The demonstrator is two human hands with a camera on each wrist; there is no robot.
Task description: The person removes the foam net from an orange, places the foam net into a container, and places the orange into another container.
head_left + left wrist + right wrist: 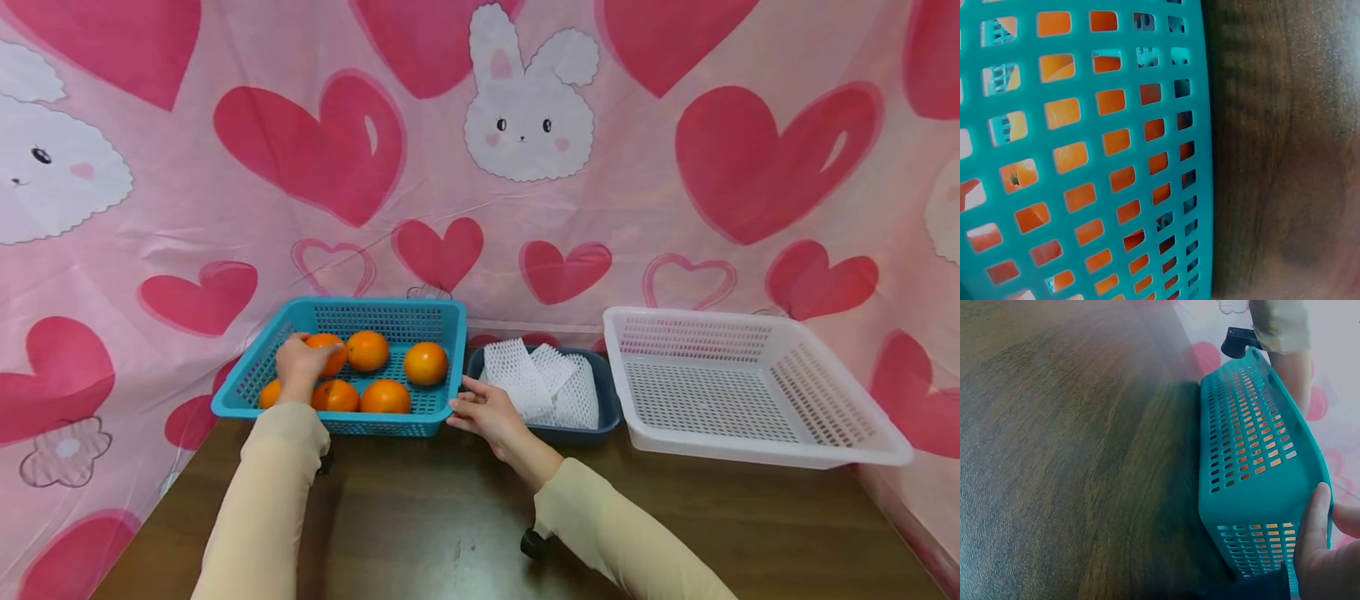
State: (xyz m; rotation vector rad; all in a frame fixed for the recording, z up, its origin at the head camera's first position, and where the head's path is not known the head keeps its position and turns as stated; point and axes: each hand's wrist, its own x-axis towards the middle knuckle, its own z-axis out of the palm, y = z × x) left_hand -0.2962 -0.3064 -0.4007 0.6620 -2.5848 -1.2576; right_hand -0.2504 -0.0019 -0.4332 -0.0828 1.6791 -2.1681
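A blue plastic basket (450, 400) with slotted walls stands at the left and holds several oranges (425, 364). My left hand (298, 365) reaches over its near side and grips an orange (322, 352) in the back left part. In the left wrist view only the basket wall (1097, 181) shows, with oranges behind its holes; the hand itself is out of sight there. At the near right corner, my right hand (491, 417) holds the basket rim, its thumb (1315, 515) against the outer wall in the right wrist view.
Right of the blue basket, a dark tray (609, 404) holds white foam net sleeves (517, 379). A white slotted basket (765, 450) stands farther right. All rest on a brown wooden table (442, 525) before a pink heart-patterned cloth (420, 196).
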